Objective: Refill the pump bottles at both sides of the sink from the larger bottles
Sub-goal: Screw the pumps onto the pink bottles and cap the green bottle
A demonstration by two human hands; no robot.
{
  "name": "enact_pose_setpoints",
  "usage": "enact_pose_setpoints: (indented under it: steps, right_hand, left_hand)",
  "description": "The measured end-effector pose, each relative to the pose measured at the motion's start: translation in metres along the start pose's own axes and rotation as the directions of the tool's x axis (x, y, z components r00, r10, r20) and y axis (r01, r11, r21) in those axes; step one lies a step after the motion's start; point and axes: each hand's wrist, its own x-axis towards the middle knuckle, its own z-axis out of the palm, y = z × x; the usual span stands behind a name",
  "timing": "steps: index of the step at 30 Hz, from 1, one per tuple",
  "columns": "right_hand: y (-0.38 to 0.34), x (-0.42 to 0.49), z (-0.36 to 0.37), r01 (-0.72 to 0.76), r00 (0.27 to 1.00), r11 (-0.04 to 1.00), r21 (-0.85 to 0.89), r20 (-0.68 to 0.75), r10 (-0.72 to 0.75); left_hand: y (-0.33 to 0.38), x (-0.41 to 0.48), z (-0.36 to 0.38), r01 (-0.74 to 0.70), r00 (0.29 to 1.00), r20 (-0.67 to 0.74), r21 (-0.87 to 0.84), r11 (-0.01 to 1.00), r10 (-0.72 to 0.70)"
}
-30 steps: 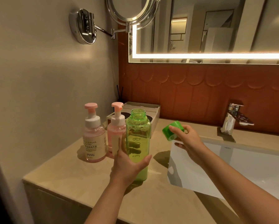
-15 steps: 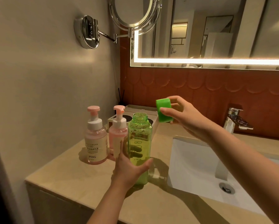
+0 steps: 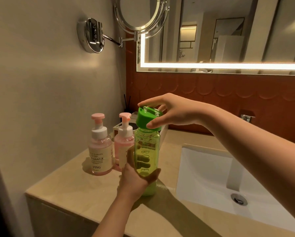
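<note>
Now my left hand (image 3: 134,179) wraps the green bottle (image 3: 147,151), standing on the bench's (image 3: 71,194) left end between the pump bottles (image 3: 100,151) and the sink (image 3: 194,168); my right hand (image 3: 174,112) pinches the cap (image 3: 145,119), tilted on the neck. Twisting it crooked could cross-thread it and let it leak.

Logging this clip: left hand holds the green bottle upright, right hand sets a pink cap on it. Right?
No: head view shows the cap is green, not pink. Left hand holds the green bottle upright, right hand sets the cap on it.
</note>
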Motion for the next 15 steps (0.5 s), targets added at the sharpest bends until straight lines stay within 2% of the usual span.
enact_pose_setpoints:
  steps: [9,15]
  right_hand:
    - [-0.0020,0.0064,0.0055,0.018,0.996,0.993,-0.114,0.084,-0.009]
    - [-0.0082,0.0044,0.0080,-0.002,0.999,0.982,-0.189,0.045,0.010]
  left_hand:
    - [-0.0024,-0.0007,0.0015,0.014,0.999,0.032,-0.119,0.993,-0.010]
    - [-0.0053,-0.0001,0.0009,-0.031,0.999,0.008,-0.098,0.995,0.032]
